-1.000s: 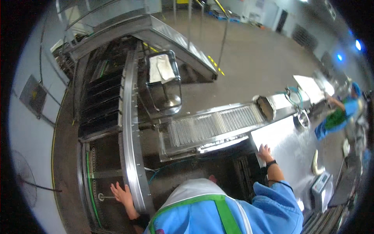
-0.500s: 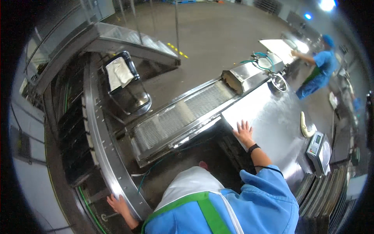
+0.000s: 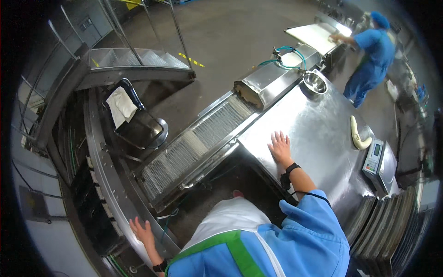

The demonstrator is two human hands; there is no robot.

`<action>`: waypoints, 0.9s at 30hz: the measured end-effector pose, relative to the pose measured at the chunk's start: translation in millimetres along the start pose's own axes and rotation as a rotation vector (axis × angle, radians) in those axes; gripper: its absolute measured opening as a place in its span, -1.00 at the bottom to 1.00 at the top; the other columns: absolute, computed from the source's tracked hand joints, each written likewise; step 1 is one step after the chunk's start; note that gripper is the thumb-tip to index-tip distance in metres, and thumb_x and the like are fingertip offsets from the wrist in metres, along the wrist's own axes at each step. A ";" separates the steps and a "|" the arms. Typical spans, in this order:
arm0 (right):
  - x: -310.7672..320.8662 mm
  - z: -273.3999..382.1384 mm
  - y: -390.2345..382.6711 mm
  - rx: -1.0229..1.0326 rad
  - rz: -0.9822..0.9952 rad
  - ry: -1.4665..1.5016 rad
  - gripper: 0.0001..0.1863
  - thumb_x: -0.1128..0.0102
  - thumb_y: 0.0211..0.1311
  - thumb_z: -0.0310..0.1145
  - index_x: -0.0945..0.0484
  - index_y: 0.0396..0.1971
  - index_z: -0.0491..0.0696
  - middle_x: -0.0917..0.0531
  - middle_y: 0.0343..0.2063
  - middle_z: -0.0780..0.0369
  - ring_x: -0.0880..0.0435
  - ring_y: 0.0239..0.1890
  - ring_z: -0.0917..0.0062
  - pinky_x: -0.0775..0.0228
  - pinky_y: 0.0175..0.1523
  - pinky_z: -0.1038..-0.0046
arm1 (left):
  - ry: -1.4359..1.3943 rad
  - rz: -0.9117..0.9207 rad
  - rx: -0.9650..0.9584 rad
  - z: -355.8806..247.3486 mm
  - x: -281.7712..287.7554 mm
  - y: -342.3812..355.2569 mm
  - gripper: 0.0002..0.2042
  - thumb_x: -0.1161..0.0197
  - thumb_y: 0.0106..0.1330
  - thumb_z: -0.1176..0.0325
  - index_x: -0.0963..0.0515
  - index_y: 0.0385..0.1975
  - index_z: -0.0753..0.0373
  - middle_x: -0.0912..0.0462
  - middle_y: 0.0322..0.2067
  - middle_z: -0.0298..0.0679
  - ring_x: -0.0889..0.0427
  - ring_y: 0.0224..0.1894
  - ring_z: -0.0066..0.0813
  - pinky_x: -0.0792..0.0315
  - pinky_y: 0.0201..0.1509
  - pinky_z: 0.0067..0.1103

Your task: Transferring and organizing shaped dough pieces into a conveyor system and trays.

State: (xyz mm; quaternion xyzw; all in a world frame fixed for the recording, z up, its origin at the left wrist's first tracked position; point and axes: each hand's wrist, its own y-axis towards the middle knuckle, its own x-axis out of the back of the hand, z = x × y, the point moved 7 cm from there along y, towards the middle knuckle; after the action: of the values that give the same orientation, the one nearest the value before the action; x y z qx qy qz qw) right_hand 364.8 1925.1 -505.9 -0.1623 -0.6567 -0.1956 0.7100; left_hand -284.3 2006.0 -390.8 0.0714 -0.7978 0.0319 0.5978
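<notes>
My right hand (image 3: 280, 148) lies palm down on the shiny steel table (image 3: 318, 143), fingers spread, with nothing in it. My left hand (image 3: 142, 232) is at the steel rail (image 3: 113, 194) on the left, fingers apart and holding nothing; whether it touches the rail I cannot tell. Between them runs a wire-mesh conveyor (image 3: 194, 141). On the table's right part lies a curved, pale strip of what looks like dough (image 3: 356, 134), beside a digital scale (image 3: 379, 166). A steel bowl (image 3: 314, 84) stands at the table's far end.
A chair (image 3: 138, 127) with a white cloth (image 3: 121, 106) over it stands left of the conveyor. Metal steps (image 3: 134, 64) rise behind it. Stacked trays (image 3: 380, 226) are at the lower right. A co-worker in blue (image 3: 374, 57) stands at a white belt (image 3: 316, 37) at the far right.
My view has shifted, so the scene sits differently. My left hand appears raised a little from the rail, its fingers spread. My right hand stays on the table, slightly farther in from its edge.
</notes>
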 end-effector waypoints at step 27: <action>10.4 -154.2 -82.8 -0.285 -0.253 0.301 -0.48 0.18 0.17 -0.20 -0.14 0.10 -0.13 -0.14 0.14 0.08 0.01 0.22 0.25 0.18 0.23 0.28 | -0.051 0.145 -0.277 -160.4 -55.4 17.5 -0.53 -0.05 0.13 0.19 -0.22 0.04 0.20 0.00 0.17 -0.09 0.07 0.23 -0.13 0.08 0.20 -0.32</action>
State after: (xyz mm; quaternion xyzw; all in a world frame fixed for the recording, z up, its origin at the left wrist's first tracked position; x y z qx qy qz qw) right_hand 458.7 1777.2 -510.7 -0.1463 -0.5243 -0.3959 0.7396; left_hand -119.5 2049.3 -397.9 -0.0689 -0.8126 -0.0372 0.5776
